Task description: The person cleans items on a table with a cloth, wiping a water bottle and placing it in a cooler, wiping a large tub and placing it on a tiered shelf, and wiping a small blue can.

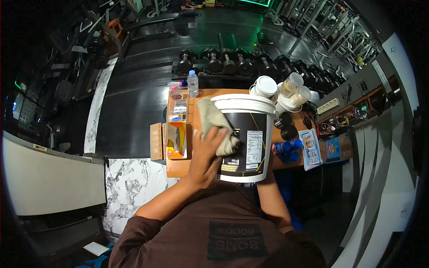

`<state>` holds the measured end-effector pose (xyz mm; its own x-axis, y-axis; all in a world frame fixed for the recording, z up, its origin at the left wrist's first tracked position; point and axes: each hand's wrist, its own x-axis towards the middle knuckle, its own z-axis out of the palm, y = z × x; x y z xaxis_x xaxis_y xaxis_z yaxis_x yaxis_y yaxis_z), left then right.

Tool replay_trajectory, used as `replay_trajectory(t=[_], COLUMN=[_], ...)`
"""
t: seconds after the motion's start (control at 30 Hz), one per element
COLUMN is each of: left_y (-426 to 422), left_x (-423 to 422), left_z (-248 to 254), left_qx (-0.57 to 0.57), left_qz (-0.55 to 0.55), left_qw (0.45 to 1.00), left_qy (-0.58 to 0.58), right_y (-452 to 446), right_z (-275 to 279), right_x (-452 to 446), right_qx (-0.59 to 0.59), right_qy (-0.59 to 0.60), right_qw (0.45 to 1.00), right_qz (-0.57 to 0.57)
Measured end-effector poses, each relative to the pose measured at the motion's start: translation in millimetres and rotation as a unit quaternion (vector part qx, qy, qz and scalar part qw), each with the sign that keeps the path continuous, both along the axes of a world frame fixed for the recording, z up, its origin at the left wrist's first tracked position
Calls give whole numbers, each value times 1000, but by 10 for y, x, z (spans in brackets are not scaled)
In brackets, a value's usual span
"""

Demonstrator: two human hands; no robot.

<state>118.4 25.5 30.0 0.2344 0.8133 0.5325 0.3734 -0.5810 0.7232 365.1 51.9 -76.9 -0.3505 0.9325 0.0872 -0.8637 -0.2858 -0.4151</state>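
Observation:
A large white tub (247,102) with a black printed label is held upright in front of my chest, over the table's near edge. My left hand (206,156) presses a beige cloth (213,119) against the left side of the label, its fingers wrapped on the cloth. On the tub's right side, my right hand (271,156) supports it from beside and behind; most of its fingers are hidden by the tub.
A water bottle (192,84), an orange-and-white box (177,140) and a cardboard box (157,142) are at the left. White jars (266,86), blue bottles (287,147) and a power strip (328,106) lie to the right. Dumbbells (229,62) stand behind the table.

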Motion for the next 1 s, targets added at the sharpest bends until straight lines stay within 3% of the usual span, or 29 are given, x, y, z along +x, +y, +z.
replay_trajectory(t=[0.1,0.2,0.3,0.37,0.43,0.47,0.5,0.57,0.63,0.7,0.77,0.8,0.83,0.9,0.93,1.0], left_y=[165,200,153,190,398,540,657,752,674,354,104,106,125,220,394,688], left_x=[-43,-16,189,183,86,78,29,27,176,327,460,475,458,333,265,60], left_z=[306,635,714,788,850,820,825,892,625,661,622,631,646,669,506,592], left_qx=[87,63,201,167,149,207,144,170,187,86,-4,136,134,-13,111,95], left_qz=[-72,-199,-287,-286,-255,-208,-176,-121,-125,-240,-347,-393,-392,-256,-169,-116], left_qw=[989,954,896,908,889,912,928,934,933,903,895,854,856,921,930,946], left_qy=[96,216,272,255,351,287,295,289,281,346,280,313,311,293,306,287], right_y=[29,31,34,40,56,72,87,88,81,63,44,38,24,11,17,50], right_z=[-85,-42,0,3,-18,-31,-27,-22,-29,-34,-6,8,28,48,55,87], right_x=[-24,-76,-108,-121,-121,-124,-126,-133,-135,-134,-115,-116,-99,-70,-63,-63], right_qx=[-4,-18,-23,-25,-26,-26,-25,-27,-29,-33,-34,-35,-32,-20,-15,21], right_qy=[56,55,49,48,50,50,51,52,55,54,51,44,39,28,21,-24], right_qw=[998,998,999,998,998,998,998,998,998,998,998,998,998,999,999,998], right_qz=[0,-5,-7,-9,-12,-14,-15,-19,-22,-24,-21,-22,-23,-28,-31,-52])
